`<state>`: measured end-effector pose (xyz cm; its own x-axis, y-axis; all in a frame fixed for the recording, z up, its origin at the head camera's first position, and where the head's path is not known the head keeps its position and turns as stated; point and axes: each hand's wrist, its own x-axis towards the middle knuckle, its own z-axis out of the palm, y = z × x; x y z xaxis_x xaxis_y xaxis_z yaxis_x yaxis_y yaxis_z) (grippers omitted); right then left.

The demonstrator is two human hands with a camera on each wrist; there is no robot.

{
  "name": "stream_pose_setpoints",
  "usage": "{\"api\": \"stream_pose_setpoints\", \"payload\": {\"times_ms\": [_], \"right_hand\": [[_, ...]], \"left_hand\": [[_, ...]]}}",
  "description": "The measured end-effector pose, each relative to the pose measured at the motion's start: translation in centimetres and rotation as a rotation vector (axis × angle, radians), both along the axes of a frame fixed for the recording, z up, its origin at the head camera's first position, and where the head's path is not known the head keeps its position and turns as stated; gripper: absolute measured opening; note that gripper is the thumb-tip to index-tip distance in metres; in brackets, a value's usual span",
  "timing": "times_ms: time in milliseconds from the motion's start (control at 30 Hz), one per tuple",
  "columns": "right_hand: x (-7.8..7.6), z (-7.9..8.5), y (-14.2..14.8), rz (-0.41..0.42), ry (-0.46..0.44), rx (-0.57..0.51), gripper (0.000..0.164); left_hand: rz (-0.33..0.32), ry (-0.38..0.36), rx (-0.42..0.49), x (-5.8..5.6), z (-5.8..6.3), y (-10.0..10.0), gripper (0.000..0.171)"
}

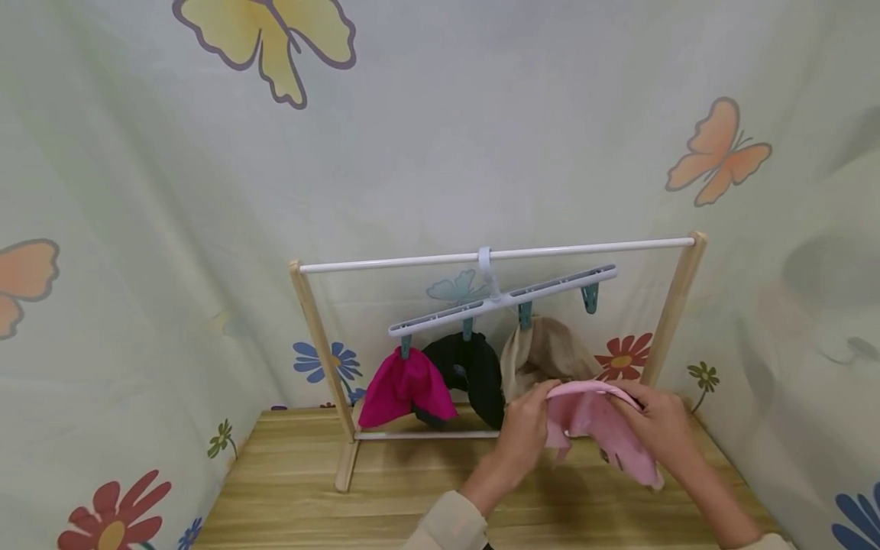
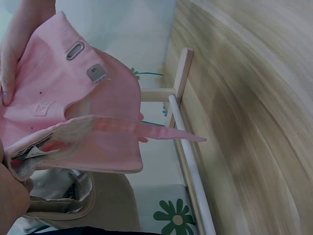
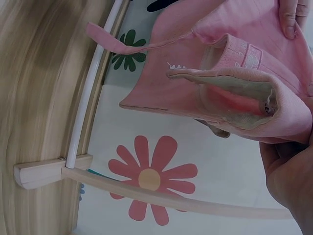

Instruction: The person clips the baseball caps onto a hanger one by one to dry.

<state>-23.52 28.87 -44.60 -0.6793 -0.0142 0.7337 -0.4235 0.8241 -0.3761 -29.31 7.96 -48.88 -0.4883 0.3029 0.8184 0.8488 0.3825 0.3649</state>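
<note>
Both hands hold a pink cap [image 1: 601,420] between them, in front of the rack's right half. My left hand [image 1: 521,431] grips one side of its edge, and my right hand [image 1: 663,428] grips the other. A loose strap [image 2: 161,132] and a metal buckle [image 2: 97,73] show on the cap in the left wrist view. Its pale lining [image 3: 244,115] is visible in the right wrist view. Behind the hands, a tilted white clip hanger [image 1: 440,317] carries a magenta cap [image 1: 412,386], a black cap [image 1: 484,374] and a beige cap [image 1: 550,347]. Nothing hangs from the rightmost green clip [image 1: 590,298].
The hanger hooks over the white top rod [image 1: 591,248] of a rack with wooden side posts [image 1: 319,351]. A lower white rod [image 1: 426,435] joins the posts. The rack stands on a wood-grain tabletop [image 1: 289,473], before a curtain [image 1: 522,153] printed with flowers and butterflies.
</note>
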Motion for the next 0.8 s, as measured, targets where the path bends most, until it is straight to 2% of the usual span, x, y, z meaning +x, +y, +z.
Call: {"api": "stream_pose_setpoints", "payload": {"times_ms": [367,533,800], "right_hand": [[-0.1,-0.6,-0.8,0.028,-0.042,0.001,0.021],[-0.3,-1.0,-1.4,0.065,-0.022,0.010,0.021],[-0.8,-1.6,-2.3,0.112,-0.012,0.012,0.021]], "left_hand": [[0.022,0.002,0.015,-0.2,-0.6,-0.8,0.024],[0.003,-0.034,0.022,-0.3,-1.2,-1.8,0.026],[-0.016,-0.094,0.033,0.0,-1.1,-2.9,0.025]]}}
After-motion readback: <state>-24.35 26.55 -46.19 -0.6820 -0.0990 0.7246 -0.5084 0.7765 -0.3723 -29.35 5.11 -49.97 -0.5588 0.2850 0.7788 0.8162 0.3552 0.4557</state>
